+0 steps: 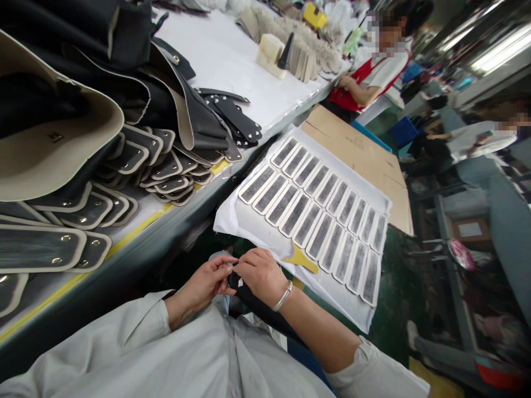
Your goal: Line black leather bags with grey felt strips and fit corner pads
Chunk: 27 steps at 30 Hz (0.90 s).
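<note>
— While the left grip (209, 282) and right grip (259, 276) pinch it, where is the black strip (236, 287)?
— Over the lap, just short of the white sheet's (244, 221) near edge. Both grips are clenched on its end.
— How far along?
— Well on, I judge. Two long rows of grey strips (315, 221) lie on the sheet, with a yellow tool (301, 258) beside them. Stacked black pieces (124, 160) sit on the tabletop (232, 61).
— Room to move?
— Tight. The tabletop edge runs close on the left and the sheet lies ahead. The open room is the sheet's near corner.

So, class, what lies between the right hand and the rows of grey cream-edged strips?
A flat yellow paddle-shaped tool, on the white sheet beside the right hand; head view.
</note>
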Each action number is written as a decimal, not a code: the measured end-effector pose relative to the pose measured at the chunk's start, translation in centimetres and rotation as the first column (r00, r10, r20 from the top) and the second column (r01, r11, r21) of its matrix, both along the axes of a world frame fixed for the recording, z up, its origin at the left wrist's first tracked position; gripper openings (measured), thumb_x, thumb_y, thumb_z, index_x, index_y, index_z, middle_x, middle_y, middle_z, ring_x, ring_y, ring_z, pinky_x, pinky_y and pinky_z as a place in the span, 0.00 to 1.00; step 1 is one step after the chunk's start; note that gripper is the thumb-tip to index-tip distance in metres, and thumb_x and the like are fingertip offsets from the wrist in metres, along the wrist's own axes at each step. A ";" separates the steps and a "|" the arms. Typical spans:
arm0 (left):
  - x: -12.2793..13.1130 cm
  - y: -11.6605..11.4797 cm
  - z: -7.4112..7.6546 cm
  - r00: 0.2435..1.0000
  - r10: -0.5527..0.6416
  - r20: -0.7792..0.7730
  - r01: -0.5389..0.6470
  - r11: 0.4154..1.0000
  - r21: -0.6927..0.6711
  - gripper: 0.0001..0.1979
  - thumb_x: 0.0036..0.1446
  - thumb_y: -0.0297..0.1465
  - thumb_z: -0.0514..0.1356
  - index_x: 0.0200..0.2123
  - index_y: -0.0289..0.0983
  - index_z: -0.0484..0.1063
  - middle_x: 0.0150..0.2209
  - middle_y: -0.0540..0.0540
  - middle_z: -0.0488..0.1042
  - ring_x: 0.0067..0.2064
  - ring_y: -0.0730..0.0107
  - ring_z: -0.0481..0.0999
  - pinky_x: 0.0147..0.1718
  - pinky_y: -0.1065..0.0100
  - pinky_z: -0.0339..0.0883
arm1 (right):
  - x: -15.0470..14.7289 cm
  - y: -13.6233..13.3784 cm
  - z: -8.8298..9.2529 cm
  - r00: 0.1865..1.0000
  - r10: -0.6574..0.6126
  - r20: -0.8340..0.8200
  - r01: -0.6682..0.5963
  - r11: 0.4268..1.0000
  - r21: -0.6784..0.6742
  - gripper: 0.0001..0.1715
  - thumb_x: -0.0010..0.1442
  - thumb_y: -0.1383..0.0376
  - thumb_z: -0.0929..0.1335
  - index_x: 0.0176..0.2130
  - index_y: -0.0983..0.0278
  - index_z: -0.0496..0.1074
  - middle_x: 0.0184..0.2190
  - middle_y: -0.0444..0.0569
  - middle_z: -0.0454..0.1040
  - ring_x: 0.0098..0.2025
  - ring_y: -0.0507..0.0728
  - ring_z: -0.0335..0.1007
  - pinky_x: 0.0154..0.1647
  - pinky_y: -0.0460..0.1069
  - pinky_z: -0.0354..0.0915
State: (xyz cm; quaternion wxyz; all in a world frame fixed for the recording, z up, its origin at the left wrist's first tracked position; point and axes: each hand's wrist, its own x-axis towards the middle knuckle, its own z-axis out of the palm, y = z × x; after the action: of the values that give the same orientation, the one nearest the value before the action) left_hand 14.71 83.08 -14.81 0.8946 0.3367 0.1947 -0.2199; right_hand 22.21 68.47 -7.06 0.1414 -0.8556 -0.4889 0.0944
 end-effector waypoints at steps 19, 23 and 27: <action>1.6 1.0 2.3 0.948 -0.272 0.165 0.184 0.893 0.412 0.13 0.53 0.36 0.59 0.39 0.39 0.61 0.23 0.59 0.57 0.20 0.77 0.65 0.22 0.66 0.73 | 1.3 -0.7 -0.9 0.806 -0.367 -0.463 0.332 0.930 -0.159 0.17 0.55 0.60 0.69 0.44 0.66 0.68 0.40 0.49 0.71 0.43 0.56 0.66 0.46 0.51 0.61; 0.9 0.8 2.1 0.951 -0.239 0.194 0.136 0.891 0.432 0.14 0.55 0.40 0.56 0.41 0.39 0.62 0.26 0.56 0.59 0.24 0.75 0.67 0.23 0.66 0.73 | 1.2 -0.4 -0.7 0.810 -0.379 -0.448 0.313 0.925 -0.216 0.18 0.56 0.58 0.68 0.44 0.66 0.69 0.40 0.50 0.71 0.43 0.57 0.67 0.46 0.51 0.61; 0.5 0.8 1.7 0.935 -0.263 0.239 0.130 0.879 0.458 0.16 0.54 0.42 0.57 0.42 0.40 0.62 0.27 0.55 0.58 0.27 0.74 0.66 0.26 0.65 0.74 | 0.7 -0.4 -0.7 0.828 -0.402 -0.391 0.335 0.914 -0.231 0.19 0.57 0.58 0.67 0.45 0.65 0.69 0.43 0.52 0.71 0.47 0.58 0.66 0.48 0.52 0.60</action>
State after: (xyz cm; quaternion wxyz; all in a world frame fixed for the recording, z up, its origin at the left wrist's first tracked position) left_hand 15.20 83.92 -13.11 0.7880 0.5751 0.0683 -0.2089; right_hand 22.91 68.05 -7.72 0.1955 -0.8999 -0.2622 0.2887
